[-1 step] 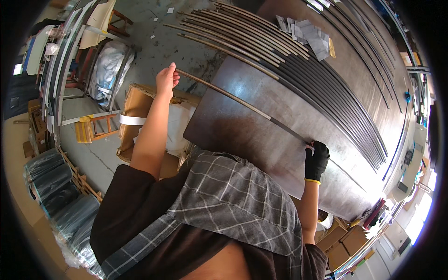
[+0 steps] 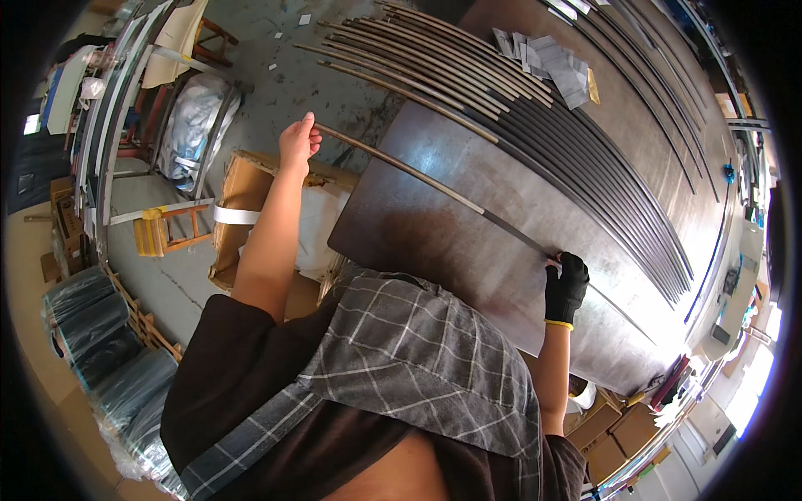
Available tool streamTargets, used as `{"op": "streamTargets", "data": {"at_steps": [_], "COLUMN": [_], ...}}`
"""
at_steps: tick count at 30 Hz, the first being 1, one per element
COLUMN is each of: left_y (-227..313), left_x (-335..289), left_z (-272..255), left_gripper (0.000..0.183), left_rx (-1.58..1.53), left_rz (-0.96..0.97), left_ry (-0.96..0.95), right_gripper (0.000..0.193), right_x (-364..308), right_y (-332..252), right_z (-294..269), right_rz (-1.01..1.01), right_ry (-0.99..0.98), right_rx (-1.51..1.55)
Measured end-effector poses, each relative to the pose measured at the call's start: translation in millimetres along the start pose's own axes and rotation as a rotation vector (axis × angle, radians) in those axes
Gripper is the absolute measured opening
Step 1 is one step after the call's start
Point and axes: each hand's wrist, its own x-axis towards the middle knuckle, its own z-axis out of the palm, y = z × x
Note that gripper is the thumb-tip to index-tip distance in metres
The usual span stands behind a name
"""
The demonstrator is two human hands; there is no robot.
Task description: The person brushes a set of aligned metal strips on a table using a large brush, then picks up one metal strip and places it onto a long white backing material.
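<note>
A long thin metal rod (image 2: 415, 173), tan along its left half and dark along its right, stretches across the near side of a metal-topped table (image 2: 426, 238). My bare left hand (image 2: 299, 144) is closed on its left end, out past the table's edge. Farther along, my right hand (image 2: 569, 281), in a black glove with a yellow cuff, pinches the dark part above the tabletop. The rod runs on to the right beyond that hand. Several similar rods (image 2: 585, 171) lie side by side on the table beyond, their tan ends overhanging its left edge.
Grey sheet pieces (image 2: 555, 71) lie on the far rods. An open cardboard box (image 2: 242, 179) stands below my left forearm. Racks with long profiles (image 2: 109, 159) and plastic-wrapped rolls (image 2: 125, 359) are at the left. More cardboard boxes (image 2: 631, 434) sit at the lower right.
</note>
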Motion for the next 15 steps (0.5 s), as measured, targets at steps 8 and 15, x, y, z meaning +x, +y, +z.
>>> {"op": "streamTargets", "data": {"at_steps": [8, 15], "left_y": [49.0, 88.9], "left_x": [56.2, 108.9], "left_z": [-12.9, 42.7], "left_gripper": [0.040, 0.037], "left_rx": [0.308, 0.367], "left_rz": [0.045, -0.004], "left_ry": [-0.031, -0.244], "right_gripper": [0.045, 0.035], "right_x": [40.9, 118.7], "right_y": [-14.3, -31.4], "right_z": [-12.7, 21.5], "right_rz": [-0.021, 0.082], "right_ry": [0.026, 0.080], "right_rx": [-0.138, -0.221]}}
